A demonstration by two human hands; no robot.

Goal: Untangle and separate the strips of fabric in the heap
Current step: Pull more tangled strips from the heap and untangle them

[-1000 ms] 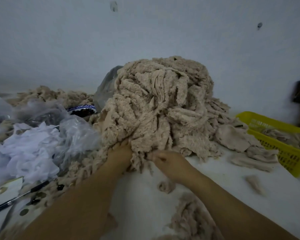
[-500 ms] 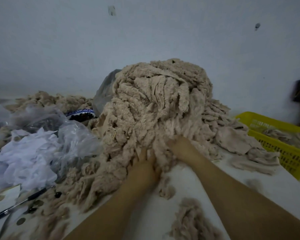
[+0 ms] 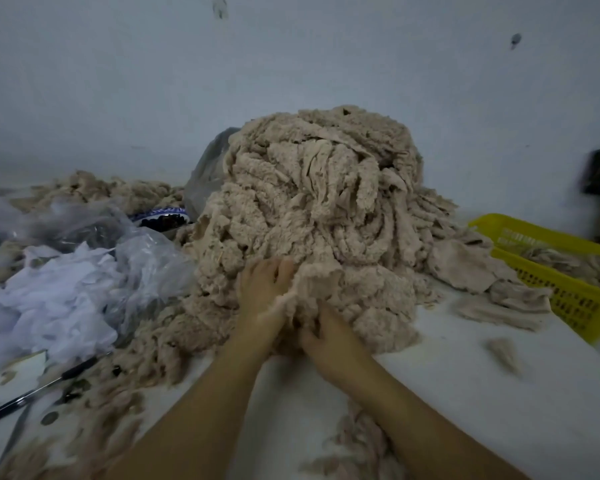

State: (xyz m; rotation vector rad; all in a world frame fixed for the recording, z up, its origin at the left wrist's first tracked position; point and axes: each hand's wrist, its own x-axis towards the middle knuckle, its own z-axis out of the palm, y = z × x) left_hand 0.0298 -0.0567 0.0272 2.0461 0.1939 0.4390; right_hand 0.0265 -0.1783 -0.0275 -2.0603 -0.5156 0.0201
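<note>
A tall heap of tangled beige fabric strips [image 3: 326, 209] rises on the white table [image 3: 499, 410], straight in front of me. My left hand [image 3: 262, 299] lies against the heap's lower front, its fingers curled into the strips. Just right of it, my right hand [image 3: 329, 341] digs under the heap's bottom edge and grips fabric there, fingertips buried. A fold of fabric drapes between the two hands. Flat separated strips [image 3: 503, 306] lie to the heap's right.
A yellow plastic basket [image 3: 568, 299] holding strips stands at the right edge. White fabric and clear plastic bags [image 3: 59, 299] fill the left, with a pen [image 3: 39, 389] near them and a blue-rimmed bowl [image 3: 160, 216] behind. Loose tufts [image 3: 504, 355] dot the table.
Both hands shifted along the heap's front edge: the left moved right and up into the strips, the right came back down beside it. The heap's front strips were pulled and rearranged.
</note>
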